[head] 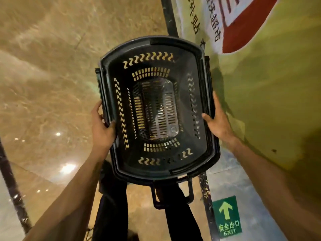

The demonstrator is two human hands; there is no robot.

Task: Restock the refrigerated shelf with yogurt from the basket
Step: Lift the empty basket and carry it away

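Black basket (182, 54) between outstretched arms: left hand (102, 129) curls round one rim, right hand (219, 120) apparently pinches the other.

The floor (52, 66) is glossy tan stone with pale veining, filling the view from 7 to 12 o'clock. Ceiling-light reflections (67, 167) glint on it at 8 o'clock. 1 dark strip (169, 18) runs across it from 12 o'clock toward 5 o'clock, and another (12, 180) crosses the corner at 8 o'clock. A large yellow-green floor graphic (269, 101) covers 2 to 4 o'clock, with a red-and-white panel (243, 28) bearing black Chinese characters at 1 o'clock. A green EXIT sticker (225, 216) with an arrow lies flat at 5 o'clock. The person's 2 dark-trousered legs (111, 214) stand at 6 o'clock, feet mostly hidden behind the basket (173, 41).
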